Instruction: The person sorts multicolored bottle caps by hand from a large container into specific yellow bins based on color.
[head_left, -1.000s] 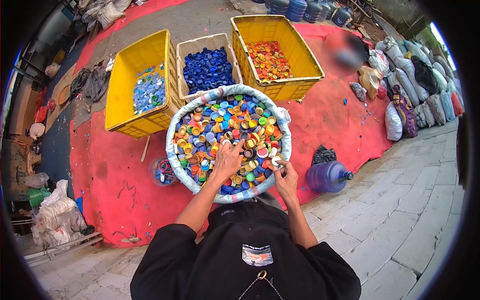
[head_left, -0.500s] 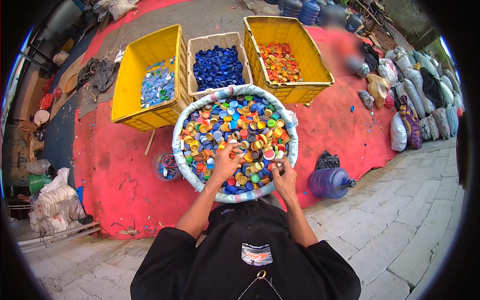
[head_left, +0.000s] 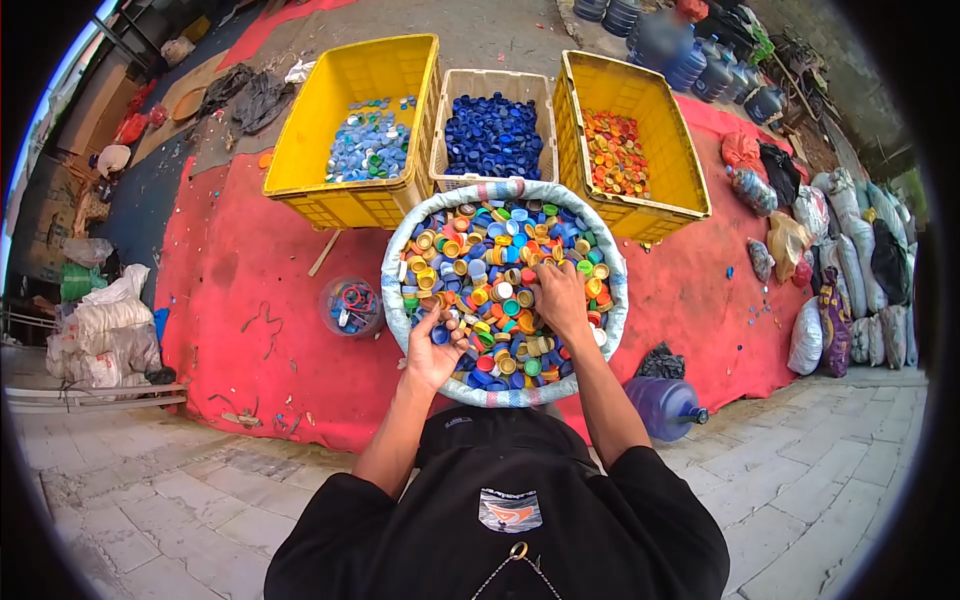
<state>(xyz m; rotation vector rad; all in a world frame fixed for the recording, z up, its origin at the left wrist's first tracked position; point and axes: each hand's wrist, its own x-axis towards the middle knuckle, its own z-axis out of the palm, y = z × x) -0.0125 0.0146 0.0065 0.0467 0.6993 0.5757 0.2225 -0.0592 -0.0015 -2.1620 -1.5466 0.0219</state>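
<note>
Many loose caps (head_left: 478, 270) lie in the round basket (head_left: 396, 270), as the head view shows. The left hand (head_left: 436, 345) has moved from the middle to the left front part, its fingers half curled, while the right hand (head_left: 562, 300) has gone from the right edge deeper into the heap, fingers bent down; whether either holds a cap I cannot tell, but the searching seems now to be with the right.

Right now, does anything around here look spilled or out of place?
Yes, a little. The large jug lies on its side at the edge of the red sheet, rather than upright, and small bits, perhaps spilled, dot the sheet to the right of the round basin. They are too small to identify surely.
</note>
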